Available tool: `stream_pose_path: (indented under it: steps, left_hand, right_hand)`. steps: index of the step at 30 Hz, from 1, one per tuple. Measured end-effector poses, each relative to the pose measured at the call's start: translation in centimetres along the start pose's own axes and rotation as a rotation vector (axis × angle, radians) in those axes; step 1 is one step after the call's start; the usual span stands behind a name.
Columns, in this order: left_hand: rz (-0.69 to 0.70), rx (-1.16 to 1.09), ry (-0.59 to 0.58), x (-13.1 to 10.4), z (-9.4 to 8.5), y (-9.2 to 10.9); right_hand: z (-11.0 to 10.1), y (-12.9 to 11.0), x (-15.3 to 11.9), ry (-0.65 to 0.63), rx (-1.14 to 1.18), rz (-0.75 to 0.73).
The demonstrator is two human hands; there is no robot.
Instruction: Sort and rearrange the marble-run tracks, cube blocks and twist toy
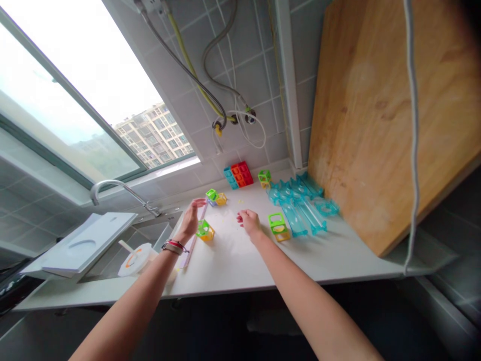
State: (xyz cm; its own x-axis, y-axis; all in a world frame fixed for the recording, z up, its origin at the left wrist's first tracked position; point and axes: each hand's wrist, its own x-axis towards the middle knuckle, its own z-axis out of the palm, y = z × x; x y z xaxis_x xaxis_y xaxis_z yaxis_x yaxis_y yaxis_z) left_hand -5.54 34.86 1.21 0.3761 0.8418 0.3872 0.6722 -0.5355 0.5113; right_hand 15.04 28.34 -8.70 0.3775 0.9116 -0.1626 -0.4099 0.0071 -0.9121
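My left hand (191,216), with bands at the wrist, is raised over the left side of the white counter. Its fingers are stretched out, and no object shows in it. Just right of it stands a block of green and yellow open frames (205,230). Over the middle of the counter is my right hand (248,222), its fingers curled in; whatever they hold, if anything, is hidden. To its right stands another green and yellow frame block (278,226). Behind the left hand is a small group of green, yellow and purple frames (215,197).
Clear teal track-like pieces (300,210) lie at right, near a leaning wooden board (376,110). A red and blue panel (238,175) and a green-yellow block (264,178) stand at the back. At left are a lidded cup (137,259), a faucet (120,185) and a sink.
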Motion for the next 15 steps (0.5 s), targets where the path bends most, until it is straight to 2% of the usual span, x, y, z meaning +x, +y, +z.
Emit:
stream_pose_path:
  steps: [4,9,15]
  left_hand:
    - [0.046,0.001,-0.031,3.9,1.7,1.8]
    - [0.133,0.106,-0.117,9.1,5.2,4.0]
    - [0.132,0.307,-0.151,14.4,8.2,4.1]
  right_hand:
    - [-0.1,0.4,0.1,-0.019,-0.048,-0.024]
    - [-0.1,0.7,0.3,-0.052,-0.162,-0.073]
    - [0.3,1.0,-0.4,-0.096,-0.370,-0.201]
